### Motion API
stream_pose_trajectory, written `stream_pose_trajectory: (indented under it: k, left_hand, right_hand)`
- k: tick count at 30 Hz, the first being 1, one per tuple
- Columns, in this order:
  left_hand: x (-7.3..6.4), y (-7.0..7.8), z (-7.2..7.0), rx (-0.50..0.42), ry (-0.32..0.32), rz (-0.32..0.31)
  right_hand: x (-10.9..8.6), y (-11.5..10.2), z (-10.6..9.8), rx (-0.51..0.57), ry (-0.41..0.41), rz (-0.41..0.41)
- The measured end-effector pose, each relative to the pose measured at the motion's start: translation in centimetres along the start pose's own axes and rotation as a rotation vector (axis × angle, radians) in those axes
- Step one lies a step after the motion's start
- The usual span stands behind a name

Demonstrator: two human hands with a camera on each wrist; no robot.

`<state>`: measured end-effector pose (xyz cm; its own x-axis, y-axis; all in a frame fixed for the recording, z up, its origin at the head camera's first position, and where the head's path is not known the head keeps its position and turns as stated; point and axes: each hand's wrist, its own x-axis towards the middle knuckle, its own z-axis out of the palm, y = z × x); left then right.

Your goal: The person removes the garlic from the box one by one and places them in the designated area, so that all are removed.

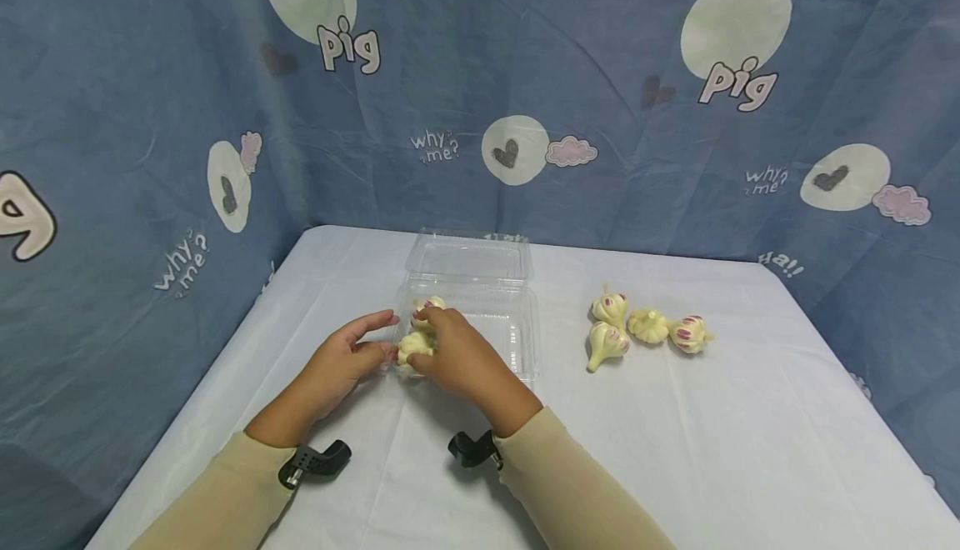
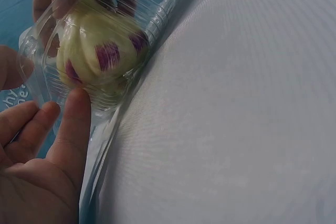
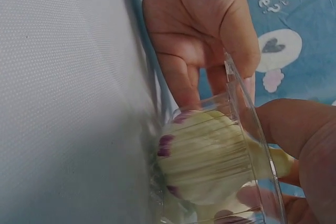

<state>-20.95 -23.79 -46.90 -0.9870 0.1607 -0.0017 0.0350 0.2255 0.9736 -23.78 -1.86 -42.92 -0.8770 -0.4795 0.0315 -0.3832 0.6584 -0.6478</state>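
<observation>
A clear plastic clamshell box point(image 1: 502, 329) lies with its lid folded back, away from me. In its left part are two garlic bulbs, a nearer one point(image 1: 415, 345) and a farther one point(image 1: 429, 303). My right hand point(image 1: 461, 358) reaches into the box, thumb and fingers curled about the nearer bulb. Its fingers partly hide both bulbs. My left hand point(image 1: 341, 364) is at the box's left side, fingers extended and touching the wall from outside. Through the ribbed wall, the left wrist view shows a purple-marked bulb point(image 2: 100, 56).
Right of the box, several more garlic bulbs point(image 1: 648, 327) lie grouped on the white tablecloth point(image 1: 697, 442). The box's open lid point(image 1: 468, 257) lies toward the back edge. A blue printed curtain point(image 1: 450, 75) encloses the table at the back and sides.
</observation>
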Motion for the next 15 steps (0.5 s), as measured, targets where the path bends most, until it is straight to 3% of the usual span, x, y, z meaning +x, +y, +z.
stream_pose_trajectory:
  k: [15]
  left_hand:
    - [0.00,0.06,-0.03,0.010,0.004,-0.009]
  right_hand:
    - [0.52,-0.23,0.11,-0.012,-0.038,0.016]
